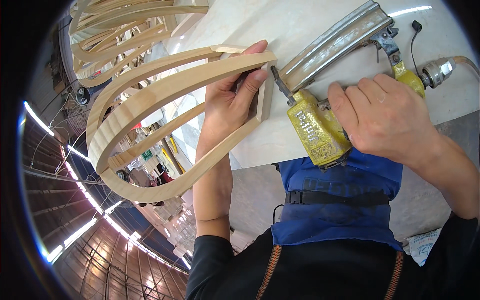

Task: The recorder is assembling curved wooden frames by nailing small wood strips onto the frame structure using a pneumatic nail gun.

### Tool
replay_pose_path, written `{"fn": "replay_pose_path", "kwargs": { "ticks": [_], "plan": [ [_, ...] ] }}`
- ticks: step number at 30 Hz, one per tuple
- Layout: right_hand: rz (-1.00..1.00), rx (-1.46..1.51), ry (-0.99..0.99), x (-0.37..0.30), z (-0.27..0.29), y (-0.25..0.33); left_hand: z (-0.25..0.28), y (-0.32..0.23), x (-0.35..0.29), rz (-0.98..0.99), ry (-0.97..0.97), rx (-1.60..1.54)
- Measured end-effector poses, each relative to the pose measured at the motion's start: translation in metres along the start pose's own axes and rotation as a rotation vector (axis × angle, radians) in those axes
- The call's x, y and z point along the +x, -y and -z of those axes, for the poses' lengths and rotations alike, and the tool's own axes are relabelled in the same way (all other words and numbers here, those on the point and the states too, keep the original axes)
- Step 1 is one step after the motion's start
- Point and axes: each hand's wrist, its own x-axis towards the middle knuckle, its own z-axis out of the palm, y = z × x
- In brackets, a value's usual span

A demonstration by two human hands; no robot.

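A curved, pale wooden frame [186, 86], built of two rounded loops joined by short cross pieces, is held up on the left. My left hand [235, 95] reaches through it and grips its straight end, thumb and fingers closed round the wood. In my right hand [382, 112] is a yellow pneumatic nail gun [320, 131] with a long, worn metal magazine. My fingers wrap its handle; the trigger finger is partly hidden. The gun's nose sits close beside the frame's end corner; I cannot tell whether they touch. An air hose [467, 64] joins the gun at a metal coupling.
More curved wooden frames [125, 30] are stacked at the upper left. A pale worktable [240, 25] lies beneath the gun and frame. Below its near edge is my blue apron [345, 185] with a black strap. A printed white sack [424, 246] lies at the lower right.
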Motion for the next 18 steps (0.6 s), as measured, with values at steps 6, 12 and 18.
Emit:
{"fn": "replay_pose_path", "kwargs": {
  "ticks": [6, 12, 18],
  "plan": [
    [-0.007, 0.04, 0.038, 0.003, 0.026, 0.003, 0.01, -0.013, -0.015, 0.076, 0.007, -0.028],
    [-0.093, 0.126, 0.028, 0.012, 0.06, -0.006, 0.03, -0.025, -0.043, 0.095, -0.017, 0.001],
    [-0.182, 0.207, 0.096, 0.018, 0.108, 0.016, 0.066, -0.025, -0.083, 0.112, 0.024, -0.099]
  ]
}}
